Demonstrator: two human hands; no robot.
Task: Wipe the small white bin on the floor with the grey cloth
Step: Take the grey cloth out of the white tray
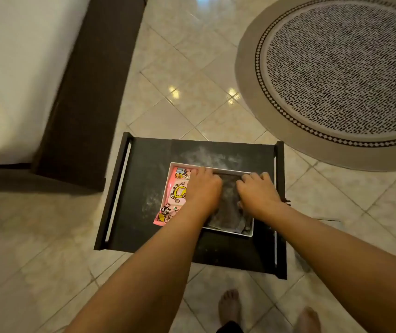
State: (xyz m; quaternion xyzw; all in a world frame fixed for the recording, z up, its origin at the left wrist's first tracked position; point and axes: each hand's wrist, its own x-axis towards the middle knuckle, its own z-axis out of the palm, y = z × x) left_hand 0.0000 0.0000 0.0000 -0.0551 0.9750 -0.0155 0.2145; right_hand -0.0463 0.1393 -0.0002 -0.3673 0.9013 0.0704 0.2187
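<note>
A small white rectangular bin (247, 234) sits on a low black table (144, 179). Inside it lies a dark grey cloth (228, 212), covering the right part of the bin. My left hand (203, 188) rests on the cloth's left side with its fingers curled down at the bin's far rim. On the cloth's right side, my right hand (257, 193) has its fingers bent into the fabric. Both hands hide much of the cloth.
A pink cartoon-printed packet (175, 195) lies in the bin's left part, sticking out over the near rim. White dusty smears mark the table top. A round patterned rug (336, 75) lies far right, a dark bed frame (84, 92) left. My bare feet (230, 306) stand below.
</note>
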